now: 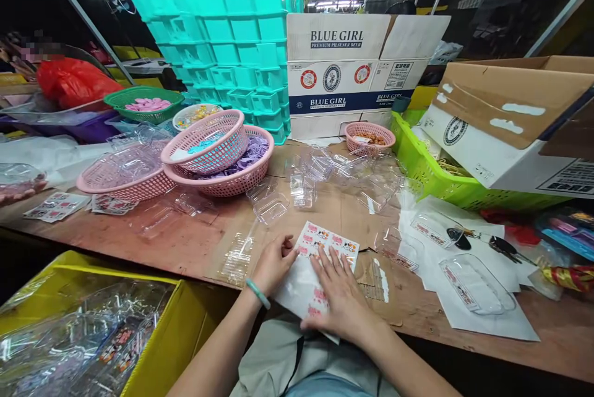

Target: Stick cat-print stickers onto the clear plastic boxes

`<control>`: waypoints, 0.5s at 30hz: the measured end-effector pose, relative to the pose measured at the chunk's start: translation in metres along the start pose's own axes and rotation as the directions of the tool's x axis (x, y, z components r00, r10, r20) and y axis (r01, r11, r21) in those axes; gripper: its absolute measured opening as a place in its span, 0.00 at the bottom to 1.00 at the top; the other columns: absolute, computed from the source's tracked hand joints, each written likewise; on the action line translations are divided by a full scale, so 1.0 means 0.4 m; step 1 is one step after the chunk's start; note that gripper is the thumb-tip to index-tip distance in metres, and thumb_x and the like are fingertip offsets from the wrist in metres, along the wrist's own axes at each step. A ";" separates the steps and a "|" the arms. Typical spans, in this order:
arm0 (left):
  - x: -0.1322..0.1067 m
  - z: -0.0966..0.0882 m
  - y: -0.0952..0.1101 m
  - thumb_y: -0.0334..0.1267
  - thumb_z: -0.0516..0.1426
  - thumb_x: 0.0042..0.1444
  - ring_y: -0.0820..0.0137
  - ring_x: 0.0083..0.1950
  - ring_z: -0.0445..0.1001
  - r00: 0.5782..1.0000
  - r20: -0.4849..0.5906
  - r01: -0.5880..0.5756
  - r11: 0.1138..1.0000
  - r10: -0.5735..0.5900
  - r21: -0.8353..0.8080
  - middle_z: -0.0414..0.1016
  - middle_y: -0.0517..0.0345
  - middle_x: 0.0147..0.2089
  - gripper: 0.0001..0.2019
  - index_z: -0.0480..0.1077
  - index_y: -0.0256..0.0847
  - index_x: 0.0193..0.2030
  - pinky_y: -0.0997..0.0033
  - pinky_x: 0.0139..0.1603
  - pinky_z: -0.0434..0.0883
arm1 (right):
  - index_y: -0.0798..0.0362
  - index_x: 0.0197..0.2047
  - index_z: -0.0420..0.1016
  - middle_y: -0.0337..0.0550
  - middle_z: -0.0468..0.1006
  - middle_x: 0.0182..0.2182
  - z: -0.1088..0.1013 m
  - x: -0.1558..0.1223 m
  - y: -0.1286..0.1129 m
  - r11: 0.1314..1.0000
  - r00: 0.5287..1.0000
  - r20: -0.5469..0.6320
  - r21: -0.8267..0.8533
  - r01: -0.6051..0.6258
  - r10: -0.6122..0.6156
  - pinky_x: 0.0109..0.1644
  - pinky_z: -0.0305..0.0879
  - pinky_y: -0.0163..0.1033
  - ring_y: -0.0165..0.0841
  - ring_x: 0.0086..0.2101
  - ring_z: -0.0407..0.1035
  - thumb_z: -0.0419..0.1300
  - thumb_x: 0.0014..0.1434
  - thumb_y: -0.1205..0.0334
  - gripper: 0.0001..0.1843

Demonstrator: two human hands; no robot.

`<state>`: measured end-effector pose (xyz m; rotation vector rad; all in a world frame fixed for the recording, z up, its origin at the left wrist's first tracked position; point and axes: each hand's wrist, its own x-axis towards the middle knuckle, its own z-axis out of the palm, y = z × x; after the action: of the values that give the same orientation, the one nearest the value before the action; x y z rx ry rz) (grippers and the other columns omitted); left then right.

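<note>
A white sheet of printed stickers [304,279] lies at the table's front edge, with red lettering and small cartoon animals on it. Part of its left side is plain white. My right hand [341,298] rests flat on the sheet, fingers spread, and covers its middle. Along the sheet's left edge is my left hand [275,264], wearing a green bangle [258,294]; its fingers are curled, with thumb and forefinger pinched at the edge. Right of the hands, a clear plastic shell [480,286] with a sticker strip lies on white paper [505,323].
Several clear shells [304,190] lie behind the sheet. Pink baskets [218,183] hold small coloured pieces. Teal bins [223,32] and a beer carton [336,75] stand at the back. A yellow bin [179,316] is at lower left; scissors [503,247] lie right. Another person's hand [28,190] shows far left.
</note>
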<state>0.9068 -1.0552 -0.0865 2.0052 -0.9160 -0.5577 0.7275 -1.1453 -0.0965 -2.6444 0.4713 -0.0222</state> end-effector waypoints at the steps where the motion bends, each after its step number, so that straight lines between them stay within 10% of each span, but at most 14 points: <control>1: -0.016 -0.011 -0.010 0.40 0.59 0.50 0.66 0.37 0.71 1.000 -0.013 0.021 0.999 -0.021 -0.029 0.73 0.52 0.38 0.18 0.70 0.37 0.47 0.67 0.40 0.67 | 0.50 0.69 0.45 0.54 0.38 0.69 0.003 -0.017 0.000 1.000 0.999 0.040 -0.024 0.018 -0.017 0.67 0.32 0.63 0.56 0.66 0.30 0.67 0.33 0.32 0.67; 9: -0.115 -0.013 0.001 0.40 0.64 0.42 0.74 0.27 0.66 0.927 0.356 0.237 0.917 -0.115 -0.321 0.69 0.62 0.29 0.25 0.67 0.34 0.48 0.74 0.29 0.63 | 0.48 0.70 0.36 0.46 0.39 0.69 -0.024 -0.084 0.038 0.985 0.981 0.097 -0.030 0.169 -0.166 0.68 0.34 0.59 0.50 0.67 0.33 0.58 0.44 0.29 0.60; 15: -0.234 -0.026 -0.017 0.45 0.60 0.51 0.71 0.31 0.69 0.986 0.074 0.159 0.968 -0.147 -0.193 0.71 0.58 0.29 0.11 0.69 0.39 0.31 0.73 0.33 0.67 | 0.48 0.71 0.32 0.44 0.43 0.69 -0.025 -0.128 0.036 0.972 0.971 0.051 -0.009 0.233 -0.232 0.68 0.35 0.59 0.47 0.67 0.35 0.55 0.52 0.32 0.55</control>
<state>0.8572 -0.9750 -0.0819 1.8959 -0.7130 -0.7678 0.6736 -1.1448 -0.0906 -2.6939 0.1432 -0.0258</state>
